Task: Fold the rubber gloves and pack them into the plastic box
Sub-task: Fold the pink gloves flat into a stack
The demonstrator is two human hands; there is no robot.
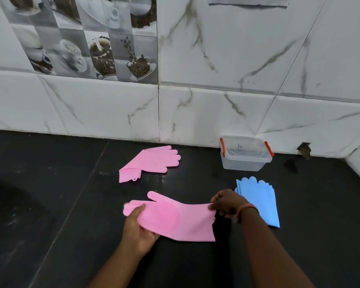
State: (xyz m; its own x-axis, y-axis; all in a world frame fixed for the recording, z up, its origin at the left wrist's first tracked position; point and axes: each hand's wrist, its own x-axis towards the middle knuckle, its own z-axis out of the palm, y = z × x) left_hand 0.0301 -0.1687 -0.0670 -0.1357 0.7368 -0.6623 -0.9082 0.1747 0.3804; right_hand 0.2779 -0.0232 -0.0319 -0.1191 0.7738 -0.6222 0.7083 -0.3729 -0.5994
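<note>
A pink rubber glove [175, 218] is stretched between both hands just above the black counter, fingers to the left, cuff to the right. My left hand [138, 230] grips its finger end from below. My right hand [227, 202] pinches the upper cuff corner. A second pink glove [152, 162] lies flat further back, its cuff corner turned over. A pair of blue gloves [258, 199] lies stacked to the right of my right hand. The clear plastic box [245, 162] with red clips stands open against the wall at the back right.
The black counter [60, 194] meets a white marble-tiled wall [195, 111] at the back and a side wall at the far right. A small hole [304, 149] shows in the wall to the right of the box.
</note>
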